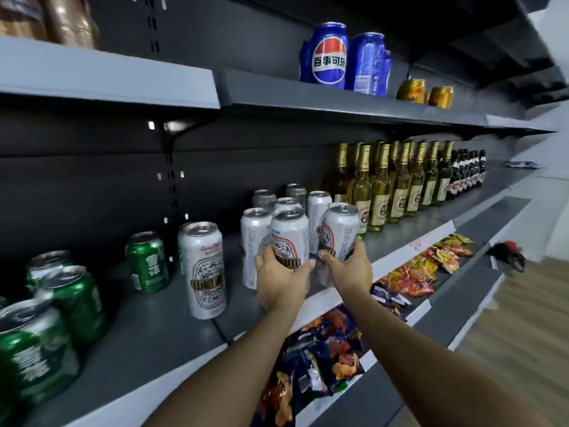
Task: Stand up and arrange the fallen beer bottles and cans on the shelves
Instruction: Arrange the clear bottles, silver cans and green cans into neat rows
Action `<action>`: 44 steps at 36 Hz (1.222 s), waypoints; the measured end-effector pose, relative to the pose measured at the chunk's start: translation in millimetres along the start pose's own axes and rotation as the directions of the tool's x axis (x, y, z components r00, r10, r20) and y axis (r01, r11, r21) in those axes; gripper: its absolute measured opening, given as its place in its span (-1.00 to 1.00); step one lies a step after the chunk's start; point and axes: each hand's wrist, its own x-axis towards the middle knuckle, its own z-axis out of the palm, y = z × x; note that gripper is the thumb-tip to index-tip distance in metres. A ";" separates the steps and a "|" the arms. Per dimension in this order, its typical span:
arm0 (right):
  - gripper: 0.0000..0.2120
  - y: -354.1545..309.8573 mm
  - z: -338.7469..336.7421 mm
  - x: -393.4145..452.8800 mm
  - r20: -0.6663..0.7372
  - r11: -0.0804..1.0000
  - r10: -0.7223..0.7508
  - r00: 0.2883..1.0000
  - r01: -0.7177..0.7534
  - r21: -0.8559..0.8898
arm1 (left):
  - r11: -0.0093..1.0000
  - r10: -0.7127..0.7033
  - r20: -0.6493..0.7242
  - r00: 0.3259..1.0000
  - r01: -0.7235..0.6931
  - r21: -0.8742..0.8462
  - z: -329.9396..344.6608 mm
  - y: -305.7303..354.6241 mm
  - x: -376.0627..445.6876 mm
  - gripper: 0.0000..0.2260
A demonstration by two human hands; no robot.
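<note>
Foreground, 6 o'clock: lower grey shelf tier (480,306) holding glossy snack packets in blue, orange and red (326,343).

At 8 o'clock, on the grey metal middle shelf (147,343): cluster of upright green aluminium beer cans (70,297), one more green can (147,262) standing apart behind them.

Centre-left: single upright white beer can with red-and-gold label (205,269), just beside the green group's far end.

Centre: both hands grasping cans. Left hand (281,282) wraps the lower body of a white labelled can (289,234), upright. Right hand (349,268) grips a second white labelled can (338,232), tilted slightly toward the left. Both sit at the shelf's front edge; contact with the shelf cannot be told.

Behind them, 12 o'clock: block of upright white and silver cans (318,208).

At 2 o'clock, same shelf: rows of upright green-glass beer bottles with gold foil necks (400,186); beyond, dark bottles with red-and-white labels (468,171).

Upper shelf, 1 o'clock: upright blue cola cans (329,57); small gold cans (411,91) to their right.
</note>
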 end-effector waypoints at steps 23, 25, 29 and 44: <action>-0.27 39.3 26.4 62.2 0.112 0.986 -0.133 0.985 0.143 -0.081 | 0.992 0.004 -0.071 0.997 0.005 0.130 49.3 -4.9 9.9 -0.28; -0.28 37.2 24.2 52.8 0.001 0.963 -0.237 0.972 0.235 -0.133 | 0.992 0.034 -0.072 0.997 -0.025 0.126 42.3 -8.9 2.5 -0.34; -0.47 17.1 18.1 29.1 -0.197 0.907 -0.417 0.887 0.390 -0.162 | 0.974 0.179 -0.134 0.975 -0.157 0.162 15.2 -19.1 -14.6 -0.56; -0.73 -159.0 77.9 -65.6 0.206 0.691 -0.687 0.697 0.714 -0.110 | 0.942 0.306 -0.361 0.881 -0.226 0.248 -157.6 -29.5 34.0 -0.80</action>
